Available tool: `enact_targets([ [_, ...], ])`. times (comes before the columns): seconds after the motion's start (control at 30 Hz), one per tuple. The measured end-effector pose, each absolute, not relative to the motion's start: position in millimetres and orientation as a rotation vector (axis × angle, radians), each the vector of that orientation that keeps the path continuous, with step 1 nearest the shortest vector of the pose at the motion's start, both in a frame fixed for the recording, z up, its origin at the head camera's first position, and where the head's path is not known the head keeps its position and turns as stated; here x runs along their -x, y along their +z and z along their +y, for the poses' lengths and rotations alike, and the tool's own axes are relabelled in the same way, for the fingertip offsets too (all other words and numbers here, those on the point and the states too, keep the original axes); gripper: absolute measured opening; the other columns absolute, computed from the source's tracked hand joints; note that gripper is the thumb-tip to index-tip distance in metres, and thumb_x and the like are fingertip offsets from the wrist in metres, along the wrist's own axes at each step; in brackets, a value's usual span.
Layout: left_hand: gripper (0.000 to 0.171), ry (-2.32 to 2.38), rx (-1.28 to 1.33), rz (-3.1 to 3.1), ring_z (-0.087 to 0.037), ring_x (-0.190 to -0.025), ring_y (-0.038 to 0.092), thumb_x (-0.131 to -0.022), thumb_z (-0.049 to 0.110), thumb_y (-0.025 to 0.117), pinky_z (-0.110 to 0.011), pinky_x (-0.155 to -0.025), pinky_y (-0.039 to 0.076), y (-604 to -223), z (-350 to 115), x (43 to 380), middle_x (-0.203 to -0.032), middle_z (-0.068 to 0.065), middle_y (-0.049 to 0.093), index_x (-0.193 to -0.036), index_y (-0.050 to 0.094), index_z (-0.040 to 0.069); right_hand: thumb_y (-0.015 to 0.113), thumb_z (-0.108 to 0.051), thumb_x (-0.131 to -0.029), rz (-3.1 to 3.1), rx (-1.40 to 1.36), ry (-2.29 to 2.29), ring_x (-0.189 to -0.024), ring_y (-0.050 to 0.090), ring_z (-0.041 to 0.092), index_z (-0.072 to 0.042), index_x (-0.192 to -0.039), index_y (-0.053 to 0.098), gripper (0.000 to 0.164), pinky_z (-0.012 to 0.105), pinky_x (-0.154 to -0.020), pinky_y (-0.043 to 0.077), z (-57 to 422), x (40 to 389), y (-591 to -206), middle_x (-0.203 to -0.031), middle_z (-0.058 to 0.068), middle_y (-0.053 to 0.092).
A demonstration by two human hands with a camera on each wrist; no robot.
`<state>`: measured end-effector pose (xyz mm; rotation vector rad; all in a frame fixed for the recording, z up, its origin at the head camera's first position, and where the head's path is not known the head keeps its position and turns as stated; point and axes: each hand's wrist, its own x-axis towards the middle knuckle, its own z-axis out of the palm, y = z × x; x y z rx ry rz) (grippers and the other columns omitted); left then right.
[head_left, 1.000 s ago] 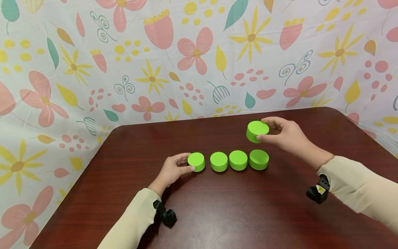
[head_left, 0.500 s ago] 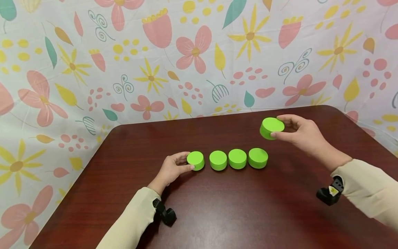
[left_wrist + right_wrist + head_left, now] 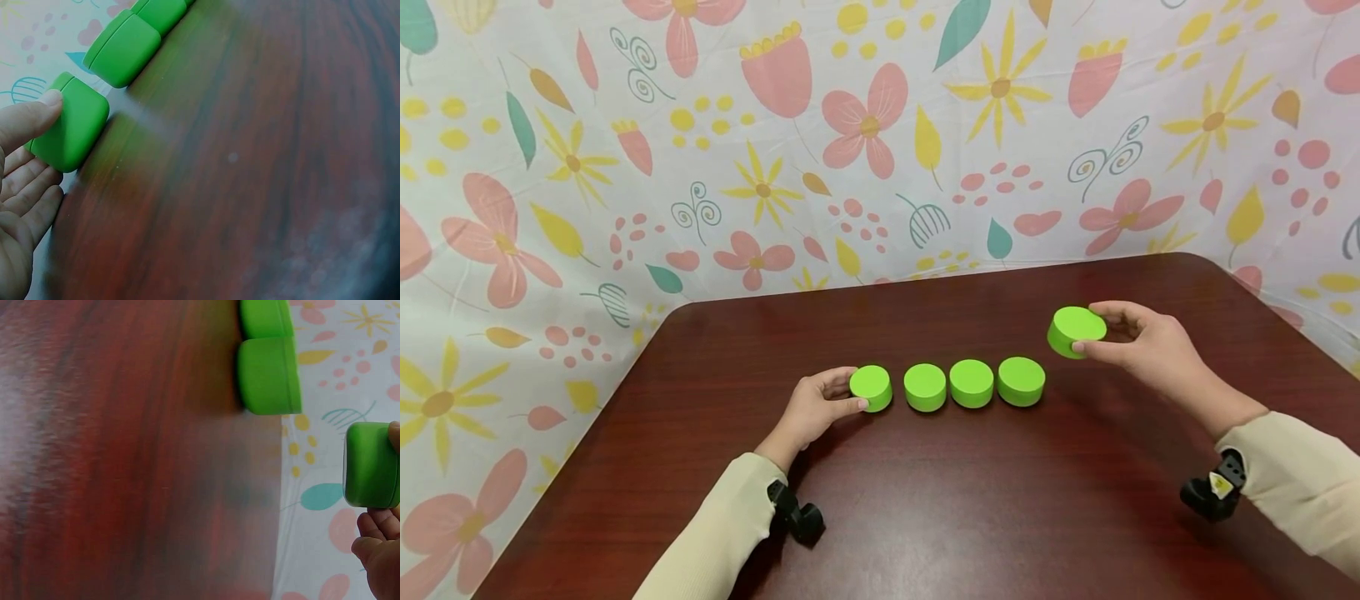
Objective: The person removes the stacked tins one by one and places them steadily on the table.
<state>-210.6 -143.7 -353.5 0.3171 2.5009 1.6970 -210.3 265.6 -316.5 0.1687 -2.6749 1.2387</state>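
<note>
Five-fingered grips at both ends: my left hand (image 3: 811, 410) holds the leftmost green round lidded container (image 3: 871, 388), thumb on its near side and fingers behind. In the left wrist view this container (image 3: 74, 128) stands at the table surface, a lid seam running near its top. My right hand (image 3: 1150, 342) pinches another green round lidded container (image 3: 1077, 332) by its right side, slightly tilted and raised above the table. The right wrist view shows that held container (image 3: 370, 465) apart from the row. Between the hands stand a left container (image 3: 925, 387), a middle container (image 3: 972, 383) and a right container (image 3: 1021, 382).
The dark reddish-brown table (image 3: 955, 508) has a glossy surface and rounded far corners. Behind it hangs a white floral cloth (image 3: 880, 217). A black wrist camera is on the left sleeve (image 3: 733, 508) and another on the right sleeve (image 3: 1292, 475).
My right hand has carried its container to the right, and in the last half second lower and nearer. The left hand and the row of containers keep their places.
</note>
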Motion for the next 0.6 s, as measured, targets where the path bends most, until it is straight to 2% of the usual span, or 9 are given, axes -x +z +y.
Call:
enact_targets([
  [0.23,0.048,1.686,-0.325,2.505,-0.028,-0.112,0.058,-0.078,0.003,0.072,-0.031,-0.085,0.052,-353.2,-144.2,211.6,-0.12,-0.015,0.061,-0.124,0.057,0.0,0.075,-0.036,-0.077,-2.689,-0.152,1.235,-0.077,0.049,-0.013,-0.004,-0.126,0.052,0.063,0.012,-0.062,0.046,268.6,208.6,-328.3,-0.093,-0.019,0.054],
  [0.6,0.047,1.687,-0.329,2.502,-0.029,-0.111,0.059,-0.078,0.002,0.072,-0.029,-0.085,0.052,-354.0,-144.2,211.5,-0.12,-0.017,0.061,-0.123,0.057,-0.001,0.076,-0.033,-0.077,-2.71,-0.147,1.263,-0.076,0.05,-0.012,-0.002,-0.125,0.052,0.062,0.014,-0.061,0.048,267.8,206.5,-348.6,-0.102,0.002,0.058],
])
